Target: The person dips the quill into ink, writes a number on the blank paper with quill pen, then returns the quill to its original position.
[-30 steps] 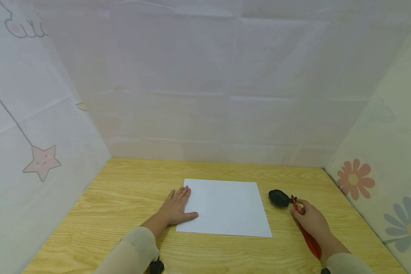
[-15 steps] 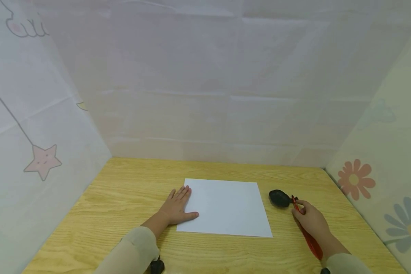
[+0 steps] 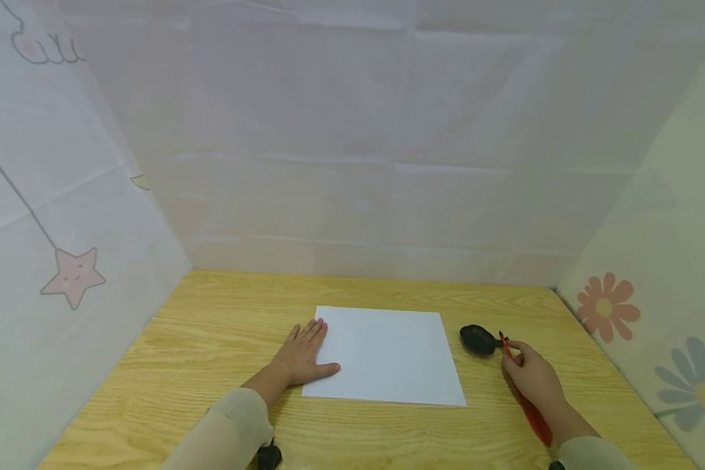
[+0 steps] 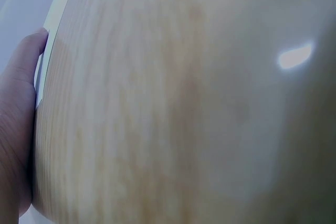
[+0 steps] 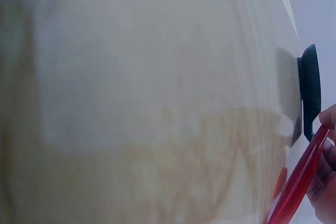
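Note:
My left hand [image 3: 301,359] lies flat with fingers spread, pressing the left edge of a white sheet of paper [image 3: 388,356] onto the table. In the left wrist view, the left hand [image 4: 18,114] shows at the far left beside the paper's edge. To the right, my right hand [image 3: 534,373] pinches a glossy red tapered stick [image 5: 302,182] near its narrow, dark-tipped end; its wider end runs back under the wrist. Its tip overlaps the short neck of a small black oval dish [image 3: 478,340]. In the right wrist view, the right hand [image 5: 326,171] is partly cut off.
The wooden table [image 3: 223,307] carries these things. Pale cloth walls [image 3: 352,163] stand behind and on both sides, printed with a star and flowers. A black device [image 3: 269,455] sits at the left wrist.
The red stick has shifted slightly in my right hand, its tip now a little higher and less of it showing. The left hand, paper and dish stay in place.

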A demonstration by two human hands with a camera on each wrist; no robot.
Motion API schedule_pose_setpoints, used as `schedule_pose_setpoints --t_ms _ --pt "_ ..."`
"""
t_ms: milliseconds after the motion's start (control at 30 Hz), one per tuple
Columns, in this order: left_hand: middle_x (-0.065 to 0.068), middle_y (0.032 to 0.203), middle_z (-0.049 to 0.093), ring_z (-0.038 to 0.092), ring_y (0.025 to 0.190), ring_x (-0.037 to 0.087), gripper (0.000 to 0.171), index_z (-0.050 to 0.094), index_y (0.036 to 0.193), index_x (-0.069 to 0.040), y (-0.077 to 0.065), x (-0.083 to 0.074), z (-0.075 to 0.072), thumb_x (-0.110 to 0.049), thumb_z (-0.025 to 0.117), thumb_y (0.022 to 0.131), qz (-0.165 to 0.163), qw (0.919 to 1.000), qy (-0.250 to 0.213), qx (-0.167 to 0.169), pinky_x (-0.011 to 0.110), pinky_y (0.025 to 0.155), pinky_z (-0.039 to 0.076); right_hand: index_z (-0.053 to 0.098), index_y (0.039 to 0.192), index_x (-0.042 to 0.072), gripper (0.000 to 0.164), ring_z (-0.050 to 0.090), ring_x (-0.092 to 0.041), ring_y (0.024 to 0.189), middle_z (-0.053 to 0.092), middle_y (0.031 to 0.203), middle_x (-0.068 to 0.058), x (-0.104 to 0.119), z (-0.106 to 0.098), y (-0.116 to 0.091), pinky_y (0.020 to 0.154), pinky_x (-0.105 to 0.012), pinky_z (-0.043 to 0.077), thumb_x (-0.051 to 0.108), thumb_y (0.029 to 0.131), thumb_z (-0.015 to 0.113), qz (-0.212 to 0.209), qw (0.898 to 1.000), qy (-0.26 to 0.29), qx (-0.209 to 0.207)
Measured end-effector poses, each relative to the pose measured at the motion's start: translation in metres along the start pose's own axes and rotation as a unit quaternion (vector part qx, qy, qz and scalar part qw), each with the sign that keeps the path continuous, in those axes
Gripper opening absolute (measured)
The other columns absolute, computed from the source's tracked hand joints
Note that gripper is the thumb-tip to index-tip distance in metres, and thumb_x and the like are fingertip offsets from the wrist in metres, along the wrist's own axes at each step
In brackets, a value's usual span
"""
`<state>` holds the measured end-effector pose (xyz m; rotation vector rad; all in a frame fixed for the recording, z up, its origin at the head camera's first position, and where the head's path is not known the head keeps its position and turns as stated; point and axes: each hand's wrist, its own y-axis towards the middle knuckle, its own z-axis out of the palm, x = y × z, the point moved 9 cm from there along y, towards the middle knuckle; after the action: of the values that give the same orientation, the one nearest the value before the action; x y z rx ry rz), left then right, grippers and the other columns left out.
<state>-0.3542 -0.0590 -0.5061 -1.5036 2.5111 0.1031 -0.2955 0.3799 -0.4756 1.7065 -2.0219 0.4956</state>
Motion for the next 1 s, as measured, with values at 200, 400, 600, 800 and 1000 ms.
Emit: schedule_pose_setpoints --t_ms 200,400,600,800,1000 --pt "0.011 0.165 0.018 0.015 0.153 0.027 0.101 0.02 0.156 -0.004 0.0 0.001 0.0 -0.073 0.047 0.087 -0.001 1.0 0.0 -0.002 0.052 0.124 0.012 0.046 0.138 -0.001 0.048 0.045 -0.012 0.06 0.06 0.09 -0.009 0.006 -0.002 -0.002 0.049 -0.027 0.038 0.029 0.101 0.048 -0.011 1.0 0.006 -0.013" --pt "0.011 0.165 0.017 0.015 0.153 0.026 0.101 0.02 0.156 -0.005 0.001 0.002 0.001 -0.075 0.045 0.087 -0.002 1.0 0.006 -0.001 0.052 0.124 0.012 0.047 0.136 0.0 0.046 0.045 -0.011 0.06 0.06 0.09 -0.009 0.011 -0.005 -0.004 0.048 -0.026 0.038 0.028 0.101 0.049 -0.021 1.0 0.014 -0.017" --pt "0.01 0.165 0.017 0.014 0.154 0.026 0.102 0.019 0.157 -0.005 0.001 0.001 0.001 -0.075 0.045 0.087 -0.003 1.0 0.007 -0.001 0.052 0.124 0.011 0.049 0.136 0.0 0.045 0.047 -0.011 0.062 0.062 0.092 -0.01 0.013 -0.007 -0.005 0.05 -0.026 0.039 0.028 0.1 0.051 -0.016 0.999 0.023 -0.022" --pt "0.011 0.165 0.017 0.015 0.153 0.026 0.101 0.019 0.157 -0.005 0.001 0.002 0.002 -0.074 0.045 0.087 -0.001 1.0 0.008 -0.002 0.052 0.124 0.012 0.048 0.138 0.0 0.048 0.047 -0.013 0.065 0.061 0.095 -0.012 0.014 -0.009 -0.007 0.05 -0.025 0.039 0.029 0.1 0.05 0.001 0.999 0.039 -0.025" --pt "0.01 0.165 0.016 0.014 0.154 0.025 0.101 0.018 0.157 -0.005 0.001 0.0 0.001 -0.074 0.045 0.088 -0.001 1.0 0.006 -0.001 0.052 0.124 0.01 0.046 0.142 -0.001 0.052 0.05 -0.014 0.072 0.062 0.103 -0.017 0.017 -0.01 -0.008 0.053 -0.024 0.042 0.032 0.101 0.048 0.013 0.998 0.055 -0.028"
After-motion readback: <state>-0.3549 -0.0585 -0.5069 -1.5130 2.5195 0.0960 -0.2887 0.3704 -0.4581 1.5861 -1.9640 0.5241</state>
